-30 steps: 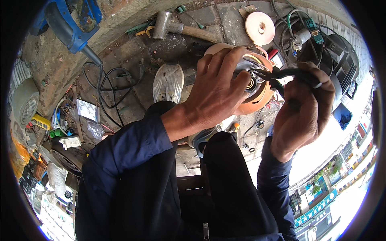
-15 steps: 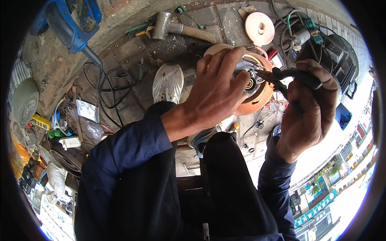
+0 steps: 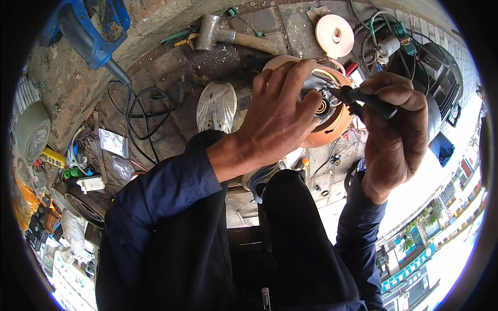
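My left hand [image 3: 275,116] grips a round orange motor housing [image 3: 334,127], its fingers curled over the near-left side, thumb beside a black and brass-coloured centre hub [image 3: 322,108]. My right hand [image 3: 394,124] is closed on dark-handled pliers [image 3: 354,98], whose jaws reach into the middle of the housing just by the hub, near my left thumb. What exactly the jaw tips touch is too small to tell. A pale pink disc [image 3: 328,39] lies just above the housing on the paving.
A hammer [image 3: 218,32] lies above; a blue power tool [image 3: 104,41] with a black cable [image 3: 132,127] stands upper left. Wires and a black machine body [image 3: 436,72] are at right. Small parts and scrap [image 3: 91,181] lie left. My shoe [image 3: 217,103] is beside the housing.
My right hand and pliers have shifted up and slightly inward, the handle now tilted further toward the housing. My left hand stays in about the same place.
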A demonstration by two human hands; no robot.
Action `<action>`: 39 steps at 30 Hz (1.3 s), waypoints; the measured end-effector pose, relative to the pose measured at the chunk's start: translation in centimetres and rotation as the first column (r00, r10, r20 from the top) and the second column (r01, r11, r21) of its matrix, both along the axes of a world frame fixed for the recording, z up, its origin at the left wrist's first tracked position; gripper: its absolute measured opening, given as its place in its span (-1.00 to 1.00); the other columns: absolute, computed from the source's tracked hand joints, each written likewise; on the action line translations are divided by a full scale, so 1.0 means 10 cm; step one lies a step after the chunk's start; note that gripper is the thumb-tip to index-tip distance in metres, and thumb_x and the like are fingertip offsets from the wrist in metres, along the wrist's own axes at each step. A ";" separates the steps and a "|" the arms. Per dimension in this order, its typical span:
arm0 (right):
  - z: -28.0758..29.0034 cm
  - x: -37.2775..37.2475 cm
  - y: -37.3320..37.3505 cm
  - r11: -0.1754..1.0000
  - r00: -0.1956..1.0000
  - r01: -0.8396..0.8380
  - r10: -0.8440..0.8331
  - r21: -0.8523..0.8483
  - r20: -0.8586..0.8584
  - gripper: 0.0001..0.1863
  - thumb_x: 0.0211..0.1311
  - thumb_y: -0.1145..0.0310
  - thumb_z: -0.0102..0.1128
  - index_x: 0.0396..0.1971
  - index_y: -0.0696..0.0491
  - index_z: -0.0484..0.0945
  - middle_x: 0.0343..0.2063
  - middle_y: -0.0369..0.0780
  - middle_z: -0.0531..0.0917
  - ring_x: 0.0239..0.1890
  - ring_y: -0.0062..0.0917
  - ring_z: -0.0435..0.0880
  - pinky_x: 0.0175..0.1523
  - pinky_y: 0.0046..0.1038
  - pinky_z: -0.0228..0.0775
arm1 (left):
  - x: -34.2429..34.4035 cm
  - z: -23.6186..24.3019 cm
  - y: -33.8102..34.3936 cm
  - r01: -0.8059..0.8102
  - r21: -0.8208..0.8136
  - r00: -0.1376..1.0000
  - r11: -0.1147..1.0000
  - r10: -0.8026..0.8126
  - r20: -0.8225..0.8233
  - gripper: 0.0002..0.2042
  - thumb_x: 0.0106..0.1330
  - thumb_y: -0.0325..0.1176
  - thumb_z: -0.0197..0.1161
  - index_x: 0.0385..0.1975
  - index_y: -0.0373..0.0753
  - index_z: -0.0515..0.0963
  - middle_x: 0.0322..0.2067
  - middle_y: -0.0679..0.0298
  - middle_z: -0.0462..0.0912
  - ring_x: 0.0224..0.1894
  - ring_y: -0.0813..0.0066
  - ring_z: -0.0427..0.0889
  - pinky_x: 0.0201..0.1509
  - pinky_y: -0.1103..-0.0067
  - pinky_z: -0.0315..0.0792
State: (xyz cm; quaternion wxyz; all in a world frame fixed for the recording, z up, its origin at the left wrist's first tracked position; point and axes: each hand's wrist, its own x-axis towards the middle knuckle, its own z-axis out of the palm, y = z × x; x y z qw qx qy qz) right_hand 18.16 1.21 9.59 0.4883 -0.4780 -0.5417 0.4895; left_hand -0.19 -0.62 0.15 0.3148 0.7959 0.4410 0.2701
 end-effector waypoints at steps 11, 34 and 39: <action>0.02 -0.02 0.01 0.998 0.998 -0.053 0.051 -0.040 -0.045 -0.63 0.24 0.80 0.06 0.03 0.25 0.56 0.05 0.01 0.64 0.16 -0.33 0.67 0.33 -0.33 0.46 | -0.01 -0.01 0.00 -0.003 0.015 1.000 1.000 0.002 0.021 -0.49 0.08 -0.27 0.67 -0.01 -0.21 0.57 0.41 -0.02 0.34 0.39 -0.05 0.41 0.37 0.04 0.22; -0.07 -0.09 -0.01 0.986 0.986 0.164 -0.162 0.035 -0.043 -0.65 0.26 0.73 0.04 0.03 0.23 0.54 -0.02 0.00 0.70 -0.19 -0.54 0.65 -0.03 -0.56 0.50 | 0.00 -0.01 0.01 -0.010 0.019 1.000 1.000 0.009 0.011 -0.51 0.05 -0.28 0.68 -0.05 -0.21 0.58 0.41 -0.03 0.34 0.38 -0.04 0.41 0.34 0.04 0.23; -0.10 -0.30 -0.23 0.732 0.716 0.678 -0.678 -0.065 -0.168 -0.61 0.27 0.68 0.07 0.11 0.25 0.51 0.01 0.04 0.72 -0.38 -0.59 0.58 -0.28 -0.63 0.43 | 0.01 0.00 0.00 -0.005 0.006 1.000 1.000 0.005 0.015 -0.50 0.04 -0.30 0.68 -0.04 -0.18 0.57 0.40 -0.03 0.35 0.37 -0.06 0.41 0.33 0.03 0.23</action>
